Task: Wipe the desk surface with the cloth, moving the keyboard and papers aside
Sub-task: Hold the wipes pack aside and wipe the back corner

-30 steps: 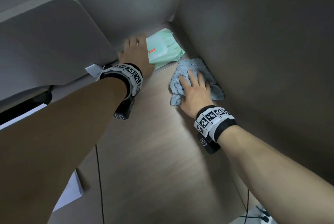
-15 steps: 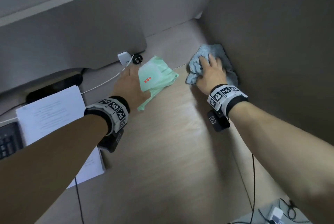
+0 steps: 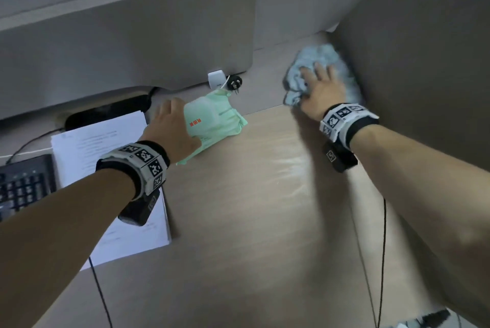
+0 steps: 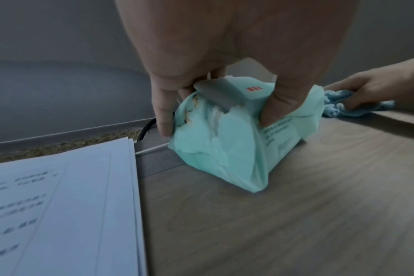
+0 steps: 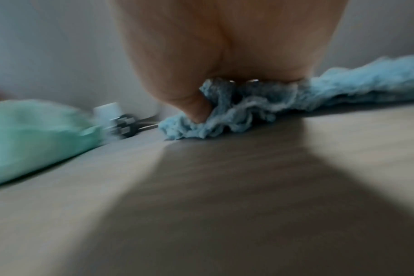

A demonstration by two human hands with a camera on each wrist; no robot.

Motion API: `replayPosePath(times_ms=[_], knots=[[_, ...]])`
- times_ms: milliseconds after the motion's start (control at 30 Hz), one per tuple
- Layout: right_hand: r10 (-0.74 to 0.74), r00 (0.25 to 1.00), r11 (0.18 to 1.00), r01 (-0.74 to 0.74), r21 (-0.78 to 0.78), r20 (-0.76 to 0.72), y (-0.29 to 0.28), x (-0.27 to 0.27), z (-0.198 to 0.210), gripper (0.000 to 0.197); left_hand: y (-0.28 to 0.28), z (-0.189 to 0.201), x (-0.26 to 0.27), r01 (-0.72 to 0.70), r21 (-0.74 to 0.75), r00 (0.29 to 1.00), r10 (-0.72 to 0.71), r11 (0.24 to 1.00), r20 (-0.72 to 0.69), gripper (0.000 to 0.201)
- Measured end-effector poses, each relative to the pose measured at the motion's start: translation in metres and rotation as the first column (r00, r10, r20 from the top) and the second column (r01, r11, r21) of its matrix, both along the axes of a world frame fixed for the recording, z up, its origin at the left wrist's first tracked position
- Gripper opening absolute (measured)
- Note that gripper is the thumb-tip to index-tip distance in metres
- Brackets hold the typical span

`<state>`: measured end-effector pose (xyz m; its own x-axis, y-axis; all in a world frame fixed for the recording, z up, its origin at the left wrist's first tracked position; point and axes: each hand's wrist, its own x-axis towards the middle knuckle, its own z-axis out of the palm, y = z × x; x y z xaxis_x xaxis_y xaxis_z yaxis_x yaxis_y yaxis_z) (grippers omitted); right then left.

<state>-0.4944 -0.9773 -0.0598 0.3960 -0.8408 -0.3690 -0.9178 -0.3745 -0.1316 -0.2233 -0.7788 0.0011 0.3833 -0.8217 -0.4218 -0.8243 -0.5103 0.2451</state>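
My right hand (image 3: 318, 81) presses flat, fingers spread, on the crumpled light-blue cloth (image 3: 305, 68) in the far right corner of the wooden desk (image 3: 252, 221), against the side wall. In the right wrist view the thumb digs into the cloth (image 5: 296, 97). My left hand (image 3: 175, 118) grips a mint-green wipes pack (image 3: 214, 121) from above, fingers and thumb curled round the pack (image 4: 236, 145), which touches the desk. A stack of white papers (image 3: 106, 168) lies left of it, under my left wrist. The black keyboard (image 3: 23, 184) is at the far left edge.
A grey rounded panel (image 3: 119, 36) stands along the back. Below it lie a white adapter (image 3: 216, 79) and a black plug (image 3: 233, 84). A grey partition (image 3: 424, 36) walls the right side. Thin black cables (image 3: 383, 248) run over the near desk.
My left hand has pulled the green pack out of the back corner, leftward to beside the papers. My right hand has pushed the cloth further back into that corner.
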Motion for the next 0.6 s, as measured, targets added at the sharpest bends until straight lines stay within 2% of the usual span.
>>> replayPosePath(times_ms=[67, 133, 200, 267, 333, 367, 433, 500, 567, 600], knots=[[-0.134, 0.991, 0.991, 0.134, -0.007, -0.032, -0.02, -0.002, 0.003, 0.081, 0.001, -0.003, 0.0, 0.031, 0.021, 0.999, -0.032, 0.999, 0.025, 0.068], [-0.128, 0.99, 0.992, 0.128, -0.008, -0.066, -0.022, 0.017, 0.006, 0.084, 0.002, -0.005, -0.001, 0.057, 0.024, 0.998, -0.057, 0.998, 0.038, 0.074], [-0.023, 0.996, 1.0, 0.025, 0.015, -0.081, -0.008, 0.041, 0.01, 0.084, 0.002, -0.008, -0.002, 0.07, 0.014, 0.996, -0.071, 0.997, 0.052, 0.08], [0.149, 0.988, 0.987, -0.146, 0.067, -0.035, 0.019, 0.052, 0.012, 0.084, 0.002, -0.01, -0.003, 0.083, 0.019, 0.994, -0.084, 0.996, 0.071, 0.085], [0.264, 0.964, 0.96, -0.266, 0.086, 0.037, 0.041, 0.039, 0.008, 0.084, 0.001, -0.012, -0.003, 0.1, 0.024, 0.991, -0.102, 0.995, 0.087, 0.087], [0.276, 0.959, 0.957, -0.28, 0.08, 0.061, 0.043, 0.026, 0.004, 0.083, 0.001, -0.013, -0.003, 0.104, 0.028, 0.99, -0.106, 0.994, 0.089, 0.089], [0.207, 0.977, 0.977, -0.209, 0.047, 0.047, 0.033, 0.0, -0.003, 0.08, 0.001, -0.014, -0.002, 0.109, 0.037, 0.989, -0.112, 0.993, 0.095, 0.091], [0.053, 0.999, 0.999, -0.053, 0.009, 0.006, 0.011, -0.015, -0.004, 0.077, 0.001, -0.015, -0.003, 0.12, 0.051, 0.986, -0.125, 0.991, 0.108, 0.092], [-0.067, 0.998, 0.998, 0.068, -0.006, 0.018, -0.011, -0.007, 0.002, 0.074, 0.002, -0.017, -0.003, 0.116, 0.053, 0.986, -0.122, 0.992, 0.115, 0.091], [-0.077, 0.997, 0.997, 0.077, -0.002, 0.017, -0.018, 0.005, 0.005, 0.074, 0.001, -0.018, -0.003, 0.105, 0.045, 0.988, -0.109, 0.993, 0.11, 0.089]])
